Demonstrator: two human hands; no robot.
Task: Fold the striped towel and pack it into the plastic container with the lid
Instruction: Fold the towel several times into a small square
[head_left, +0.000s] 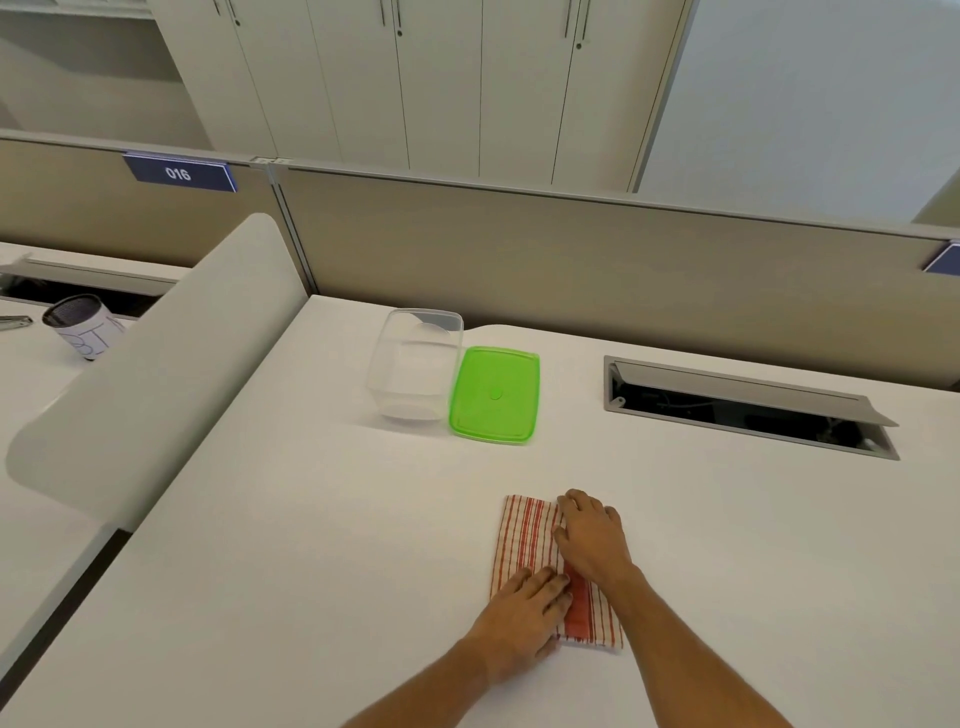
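Red-and-white stripes mark the folded towel (524, 540), which lies as a narrow strip on the white desk (311, 519) close to the person. Both hands press flat on it with fingers extended and together, gripping nothing. The left hand (519, 618) covers the near left part of the towel, its fingertips reaching a darker red band. The right hand (589, 538) lies palm down across the far right part, fingers pointing toward the far end.

Farther back, well apart from the towel, the clear plastic container (410, 364) stands open on the desk, empty as far as its transparent walls show. The green lid (493, 395) lies flat just beside it on the right, touching or nearly touching its wall.

To the right, a grey cable hatch (748, 405) sits open in the desk. Beyond, a beige partition (571, 260) runs across, with a blue label (178, 173) reading 016 and pale cabinets (415, 78) behind.
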